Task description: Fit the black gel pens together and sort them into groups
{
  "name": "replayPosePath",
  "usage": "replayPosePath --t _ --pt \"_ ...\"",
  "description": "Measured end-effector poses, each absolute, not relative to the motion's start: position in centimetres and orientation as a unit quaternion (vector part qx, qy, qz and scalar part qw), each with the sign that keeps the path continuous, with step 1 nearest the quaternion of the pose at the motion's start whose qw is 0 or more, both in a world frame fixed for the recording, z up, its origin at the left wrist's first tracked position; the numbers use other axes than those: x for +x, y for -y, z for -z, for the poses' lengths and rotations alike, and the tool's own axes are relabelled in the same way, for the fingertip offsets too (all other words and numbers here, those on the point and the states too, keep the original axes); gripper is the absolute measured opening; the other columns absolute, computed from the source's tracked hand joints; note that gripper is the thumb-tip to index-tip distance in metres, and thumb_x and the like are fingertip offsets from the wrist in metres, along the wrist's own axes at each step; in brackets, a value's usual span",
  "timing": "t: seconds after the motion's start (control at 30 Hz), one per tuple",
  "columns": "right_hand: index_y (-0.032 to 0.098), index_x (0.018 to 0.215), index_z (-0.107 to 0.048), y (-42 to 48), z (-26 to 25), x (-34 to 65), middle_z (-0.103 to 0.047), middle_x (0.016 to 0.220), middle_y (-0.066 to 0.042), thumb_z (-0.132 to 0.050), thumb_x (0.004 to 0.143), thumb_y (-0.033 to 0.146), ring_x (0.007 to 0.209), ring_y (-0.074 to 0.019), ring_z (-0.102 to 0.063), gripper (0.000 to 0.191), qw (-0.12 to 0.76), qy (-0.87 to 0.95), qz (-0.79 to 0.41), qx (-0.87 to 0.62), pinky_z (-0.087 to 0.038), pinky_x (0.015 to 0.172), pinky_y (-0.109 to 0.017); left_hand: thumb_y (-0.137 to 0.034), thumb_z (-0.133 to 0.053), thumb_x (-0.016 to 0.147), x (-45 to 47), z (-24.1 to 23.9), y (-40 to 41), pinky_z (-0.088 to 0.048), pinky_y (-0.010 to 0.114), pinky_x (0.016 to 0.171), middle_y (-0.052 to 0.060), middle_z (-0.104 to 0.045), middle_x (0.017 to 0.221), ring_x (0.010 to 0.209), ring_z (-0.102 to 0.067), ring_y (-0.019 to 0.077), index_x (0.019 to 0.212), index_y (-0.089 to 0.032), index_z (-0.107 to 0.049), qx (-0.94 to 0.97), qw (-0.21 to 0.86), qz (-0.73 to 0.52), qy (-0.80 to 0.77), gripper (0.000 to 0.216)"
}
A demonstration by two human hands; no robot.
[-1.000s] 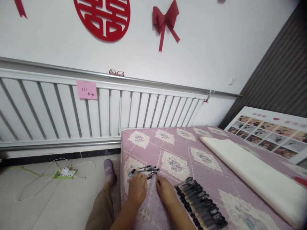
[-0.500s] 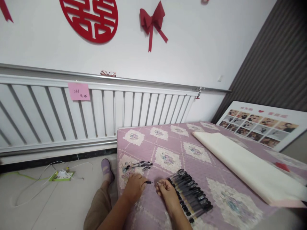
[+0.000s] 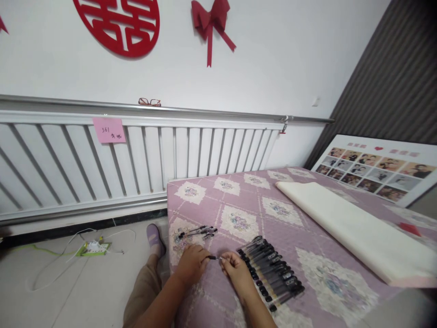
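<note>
head view: a slim dark pen (image 3: 212,258) is grasped in the left hand (image 3: 192,263), above the near part of a purple quilted mattress (image 3: 218,291), with its black end pointed toward the right hand (image 3: 235,269). the right hand's thumb and fingers are drawn together right at that end; whether something small is pinched between them cannot be told. just beyond the left hand, a few loose pens (image 3: 196,231) are scattered on a cream diamond of the floral fabric. beside the right hand, a row of pens (image 3: 271,272) with black caps is laid side by side, slanted toward the lower right. farther right, a folded cream sheet (image 3: 348,228) is spread lengthwise, and behind it a photo board (image 3: 377,175) is propped at a tilt. along the wall, a white radiator (image 3: 203,152) is seen, with a pink note (image 3: 109,130) fixed to it and glasses (image 3: 149,103) rested above. on the floor, a power strip (image 3: 94,248) is placed among cables.
</note>
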State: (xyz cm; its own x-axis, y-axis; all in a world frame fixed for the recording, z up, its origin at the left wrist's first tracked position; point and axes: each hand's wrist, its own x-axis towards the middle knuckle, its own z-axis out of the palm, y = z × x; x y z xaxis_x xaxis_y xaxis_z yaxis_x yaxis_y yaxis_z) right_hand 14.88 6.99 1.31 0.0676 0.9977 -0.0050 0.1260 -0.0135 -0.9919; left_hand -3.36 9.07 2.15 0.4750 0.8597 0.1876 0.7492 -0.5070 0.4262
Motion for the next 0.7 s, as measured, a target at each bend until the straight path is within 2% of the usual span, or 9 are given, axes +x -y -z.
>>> replayPosePath --t 0.33,0.7 --pt "0.02 0.071 -0.061 -6.88 -1.7 14.8 -0.055 0.062 0.003 -0.059 0.069 0.034 0.06 -0.0148 -0.052 0.014 0.448 0.568 -0.419 -0.549 -0.039 0.059 -0.025 -0.023 -0.045 0.09 -3.52 -2.39 -8.9 -0.033 0.035 0.092 0.001 -0.06 0.097 0.098 -0.051 0.0189 0.102 -0.028 -0.061 0.855 0.149 -0.195 -0.457 0.021" --pt "0.021 0.07 -0.063 -6.65 -1.86 14.49 -0.056 0.061 0.003 -0.059 0.068 0.035 0.06 -0.0148 -0.051 0.015 0.442 0.576 -0.405 -0.556 -0.039 0.059 -0.025 -0.021 -0.045 0.09 -3.55 -2.51 -8.89 -0.031 0.035 0.094 0.001 -0.06 0.099 0.099 -0.05 0.0185 0.103 -0.027 -0.061 0.86 0.147 -0.182 -0.453 0.021"
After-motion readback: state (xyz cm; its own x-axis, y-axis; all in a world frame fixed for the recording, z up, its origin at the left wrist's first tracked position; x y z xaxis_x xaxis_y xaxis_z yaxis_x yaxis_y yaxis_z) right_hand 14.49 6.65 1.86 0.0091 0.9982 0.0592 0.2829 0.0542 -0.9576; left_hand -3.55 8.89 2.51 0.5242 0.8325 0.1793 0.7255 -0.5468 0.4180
